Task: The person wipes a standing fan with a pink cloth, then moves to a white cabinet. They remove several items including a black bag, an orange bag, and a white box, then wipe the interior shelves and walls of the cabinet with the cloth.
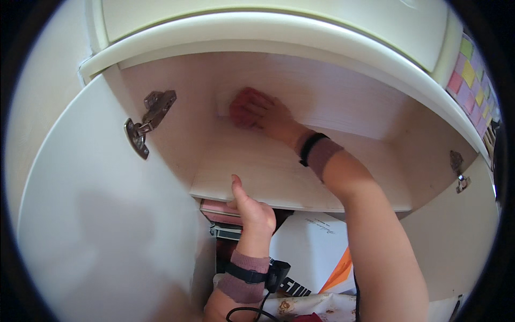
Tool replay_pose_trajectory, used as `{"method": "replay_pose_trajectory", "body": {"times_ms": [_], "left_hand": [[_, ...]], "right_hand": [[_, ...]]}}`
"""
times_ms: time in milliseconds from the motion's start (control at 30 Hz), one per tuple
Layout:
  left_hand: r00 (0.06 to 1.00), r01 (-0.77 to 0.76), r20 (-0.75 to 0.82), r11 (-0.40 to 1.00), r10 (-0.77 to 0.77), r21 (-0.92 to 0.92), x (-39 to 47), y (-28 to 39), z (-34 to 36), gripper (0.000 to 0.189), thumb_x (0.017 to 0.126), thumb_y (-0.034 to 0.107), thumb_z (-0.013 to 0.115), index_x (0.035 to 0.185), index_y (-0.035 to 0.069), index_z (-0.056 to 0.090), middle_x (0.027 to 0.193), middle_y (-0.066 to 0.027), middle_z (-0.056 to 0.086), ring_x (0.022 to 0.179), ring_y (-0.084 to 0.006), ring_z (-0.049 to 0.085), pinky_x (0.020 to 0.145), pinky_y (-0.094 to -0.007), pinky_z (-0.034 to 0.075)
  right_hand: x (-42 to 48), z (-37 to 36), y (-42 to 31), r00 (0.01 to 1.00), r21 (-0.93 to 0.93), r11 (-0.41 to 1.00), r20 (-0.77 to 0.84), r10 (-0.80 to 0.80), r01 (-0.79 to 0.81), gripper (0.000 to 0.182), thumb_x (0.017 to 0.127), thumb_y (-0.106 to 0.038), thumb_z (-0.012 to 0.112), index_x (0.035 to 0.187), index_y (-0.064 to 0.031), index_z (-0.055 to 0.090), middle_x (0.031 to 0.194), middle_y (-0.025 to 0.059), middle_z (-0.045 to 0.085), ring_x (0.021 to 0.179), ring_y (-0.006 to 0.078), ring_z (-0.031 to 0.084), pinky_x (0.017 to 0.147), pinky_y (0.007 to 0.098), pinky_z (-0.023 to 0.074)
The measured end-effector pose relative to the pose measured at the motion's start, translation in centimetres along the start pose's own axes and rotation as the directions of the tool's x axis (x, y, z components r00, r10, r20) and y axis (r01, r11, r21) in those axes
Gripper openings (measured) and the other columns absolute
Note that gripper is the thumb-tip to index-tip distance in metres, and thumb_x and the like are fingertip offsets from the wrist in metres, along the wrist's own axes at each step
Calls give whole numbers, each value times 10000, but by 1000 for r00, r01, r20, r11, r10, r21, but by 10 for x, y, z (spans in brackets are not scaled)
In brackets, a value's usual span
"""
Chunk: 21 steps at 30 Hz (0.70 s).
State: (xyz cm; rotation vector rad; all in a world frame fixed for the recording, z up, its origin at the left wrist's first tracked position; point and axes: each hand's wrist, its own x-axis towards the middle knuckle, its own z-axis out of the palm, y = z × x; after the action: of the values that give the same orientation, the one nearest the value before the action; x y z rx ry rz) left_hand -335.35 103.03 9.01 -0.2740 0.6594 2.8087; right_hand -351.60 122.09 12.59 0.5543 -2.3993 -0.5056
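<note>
My right hand reaches deep into a white wooden cabinet and holds a red cloth. The cloth is bunched under its fingers, against the back left corner of the compartment. Lower down, my left hand grips the front edge of the pale wooden shelf. Its thumb sticks up over the shelf, while its fingers are hidden underneath. Both wrists wear mauve knit bands with black straps.
The left door and right door stand open on metal hinges. Below the shelf are pink boxes, a white box bearing writing and a flowered fabric. A black cable hangs near my left wrist.
</note>
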Motion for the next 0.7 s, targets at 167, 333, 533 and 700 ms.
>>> {"method": "replay_pose_trajectory", "body": {"times_ms": [167,333,533,700], "left_hand": [[999,2,32,999,-3,33,-6,4,5,758,901,556,559,1429,66,322,1490,-76,336,1375,-224,299,1157,-399,210],[998,-59,13,997,58,58,-7,8,5,798,885,561,578,1436,69,274,1492,-78,323,1382,-225,290,1161,-408,207],[998,-21,-52,999,23,39,-5,-2,8,735,904,514,560,1429,72,298,1486,-71,342,1356,-231,336,1145,-413,250],[1000,-18,14,1000,18,25,-1,-4,5,652,917,494,531,1405,88,379,1460,-53,391,1346,-238,348,1139,-423,251]], "right_hand": [[-116,-42,61,983,-103,991,155,103,-88,515,804,-360,650,1288,-189,604,1428,10,495,1415,251,318,1108,459,296],[-217,-94,107,796,-332,921,492,353,-203,445,889,-320,585,1304,-159,594,1494,48,412,1446,295,231,1107,512,270],[-271,-124,137,737,-665,503,-108,667,-553,425,839,-381,612,1186,-140,654,1357,129,531,1379,309,347,1080,546,306],[-188,-153,156,795,-229,763,-235,559,-604,411,773,-336,675,1052,-41,613,1099,168,602,1081,373,556,944,535,413]]}}
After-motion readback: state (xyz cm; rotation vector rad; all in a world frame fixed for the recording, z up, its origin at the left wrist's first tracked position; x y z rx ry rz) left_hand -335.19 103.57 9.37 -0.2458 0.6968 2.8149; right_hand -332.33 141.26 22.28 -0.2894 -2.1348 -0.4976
